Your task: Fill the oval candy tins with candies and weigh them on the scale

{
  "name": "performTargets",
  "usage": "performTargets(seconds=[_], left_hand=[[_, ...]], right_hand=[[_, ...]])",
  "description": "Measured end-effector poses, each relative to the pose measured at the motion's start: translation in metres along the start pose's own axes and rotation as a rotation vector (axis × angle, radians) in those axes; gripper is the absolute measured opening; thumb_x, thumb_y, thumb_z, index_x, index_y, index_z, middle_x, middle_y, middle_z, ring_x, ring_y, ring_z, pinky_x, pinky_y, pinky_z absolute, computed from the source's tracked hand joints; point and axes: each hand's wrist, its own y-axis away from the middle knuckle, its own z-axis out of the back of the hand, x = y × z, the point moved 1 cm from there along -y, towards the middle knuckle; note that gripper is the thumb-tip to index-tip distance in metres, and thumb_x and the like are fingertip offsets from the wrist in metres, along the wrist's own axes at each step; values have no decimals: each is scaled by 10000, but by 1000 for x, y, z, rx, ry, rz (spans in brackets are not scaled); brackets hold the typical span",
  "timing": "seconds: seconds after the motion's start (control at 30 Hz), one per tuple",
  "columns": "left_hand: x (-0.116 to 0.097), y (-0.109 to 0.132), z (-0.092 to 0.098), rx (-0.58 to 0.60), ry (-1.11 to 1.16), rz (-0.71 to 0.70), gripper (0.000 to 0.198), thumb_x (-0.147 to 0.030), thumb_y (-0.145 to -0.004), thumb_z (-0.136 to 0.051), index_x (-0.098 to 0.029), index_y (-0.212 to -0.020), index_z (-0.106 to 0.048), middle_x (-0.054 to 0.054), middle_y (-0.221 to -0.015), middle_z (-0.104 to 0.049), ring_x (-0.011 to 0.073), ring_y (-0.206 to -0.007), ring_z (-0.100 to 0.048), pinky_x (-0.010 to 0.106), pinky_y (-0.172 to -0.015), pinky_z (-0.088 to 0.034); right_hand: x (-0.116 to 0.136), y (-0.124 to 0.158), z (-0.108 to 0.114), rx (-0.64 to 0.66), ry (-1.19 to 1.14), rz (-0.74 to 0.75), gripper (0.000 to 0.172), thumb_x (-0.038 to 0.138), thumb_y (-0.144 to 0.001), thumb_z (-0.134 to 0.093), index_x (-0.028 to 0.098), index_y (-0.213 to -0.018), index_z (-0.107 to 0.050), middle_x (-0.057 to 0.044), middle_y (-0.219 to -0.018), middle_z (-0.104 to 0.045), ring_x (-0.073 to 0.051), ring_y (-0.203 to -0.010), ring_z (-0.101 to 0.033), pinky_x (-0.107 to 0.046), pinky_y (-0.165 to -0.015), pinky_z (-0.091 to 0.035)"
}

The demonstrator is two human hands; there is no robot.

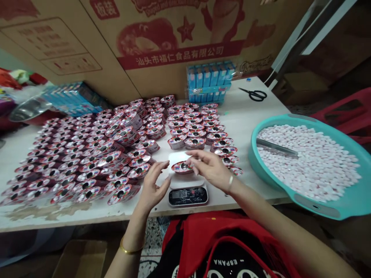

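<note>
A red-and-white oval candy container (pixel 176 168) with a round hole in its top rests on the white plate of a small digital scale (pixel 188 196). Digits like "856" glow on the scale's display. My right hand (pixel 209 170) is over the container's right end, its thumb and fingertips pinched close to the hole. Whatever those fingertips hold is too small to make out. On the scale's left side, my left hand (pixel 153 185) has its thumb and fingers apart, holding nothing. Rows of similar containers (pixel 195 143) stand behind the scale.
Many more containers (pixel 89 175) crowd the table's left. To the right, a teal basin (pixel 253 154) holds small white candies (pixel 315 170) and a metal scoop-like strip (pixel 276 147). Black scissors (pixel 255 94), wrapped blue boxes (pixel 210 81) and a large carton (pixel 162 50) are at the back.
</note>
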Motion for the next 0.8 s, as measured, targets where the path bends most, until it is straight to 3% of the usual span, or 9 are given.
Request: performTargets(seconds=[0.07, 0.17, 0.3, 0.4, 0.57, 0.67, 0.8], left_hand=[[0, 2, 0, 7, 2, 7, 430, -252, -868, -547, -247, -1295, -495, 73, -1108, -602, 187, -1009, -577, 313, -801, -488], [-3, -1, -3, 29, -17, -2, 464, -312, -867, -575, -262, -1316, -470, 83, -1182, -568, 206, -1084, -549, 348, -881, -475], [-11, -20, -15, 195, -150, -76, 623, -399, -829, -634, -259, -1382, -385, 110, -1286, -515, 252, -1163, -499, 408, -956, -435], [-10, -43, -19, 287, -237, -140, 437, -328, -885, -551, -236, -1301, -452, 93, -1155, -595, 235, -1042, -553, 389, -878, -446], [17, -82, -4, 97, -350, -134, 364, -278, -859, -562, -209, -1210, -494, 92, -1106, -612, 247, -1022, -550, 388, -850, -432], [32, -96, 4, 115, -396, -163, 348, -293, -851, -580, -211, -1183, -510, 91, -1117, -613, 247, -1036, -552, 382, -855, -423], [38, -100, 8, 135, -376, -190, 355, -327, -864, -574, -222, -1198, -515, 84, -1142, -618, 233, -1051, -559, 370, -870, -410]], right_hand=[[-6, -11, -10, 26, 65, -1, 322, 199, -821, -538, 158, -1125, -635, -28, -850, -656, -54, -497, -478, -237, -531, -407], [-7, -11, -3, -5, 70, 16, 380, 216, -830, -535, 171, -1199, -614, -51, -952, -655, -48, -514, -488, -234, -529, -413], [5, 12, 30, -133, -19, 15, 366, 339, -822, -601, 197, -1158, -629, -46, -922, -652, -56, -530, -466, -205, -458, -358], [12, 36, 61, -280, -42, -33, 406, 404, -787, -664, 192, -1133, -641, -46, -879, -647, -63, -537, -457, -202, -453, -356], [12, 70, 104, -517, 1, -18, 414, 445, -738, -729, 210, -1075, -677, -38, -842, -651, -62, -542, -443, -181, -443, -339], [7, 82, 116, -600, 7, -26, 412, 455, -716, -748, 216, -1047, -689, -40, -826, -657, -65, -553, -442, -167, -436, -329], [3, 86, 121, -629, 5, -26, 409, 458, -718, -745, 215, -1042, -691, -51, -834, -662, -79, -577, -447, -169, -446, -341]])
